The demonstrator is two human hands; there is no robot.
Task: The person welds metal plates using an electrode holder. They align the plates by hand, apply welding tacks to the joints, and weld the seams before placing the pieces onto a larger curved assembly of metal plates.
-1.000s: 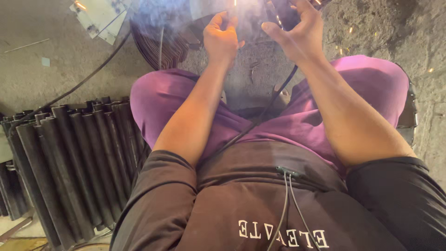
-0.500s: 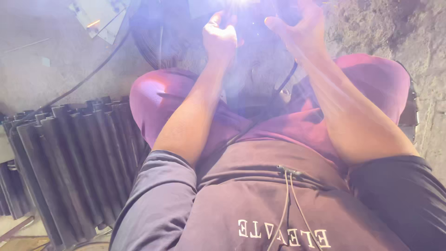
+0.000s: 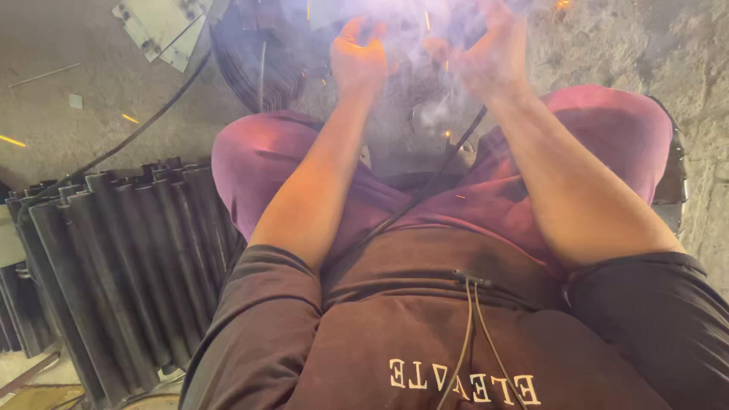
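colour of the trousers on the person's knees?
Maroon trousers, plain, no pattern. Head view, clearest on the knee beside the left hand.

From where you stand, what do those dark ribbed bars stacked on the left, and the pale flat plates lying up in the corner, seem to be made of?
The dark ribbed bars look like steel or iron: matt grey-black, dull, with hard straight ridges and a faint sheen along the edges. The pale flat plates seem to be cut sheet metal, light grey with sharp corners, though smoke and distance leave that open. Sparks near the left hand and right hand suggest metalwork.
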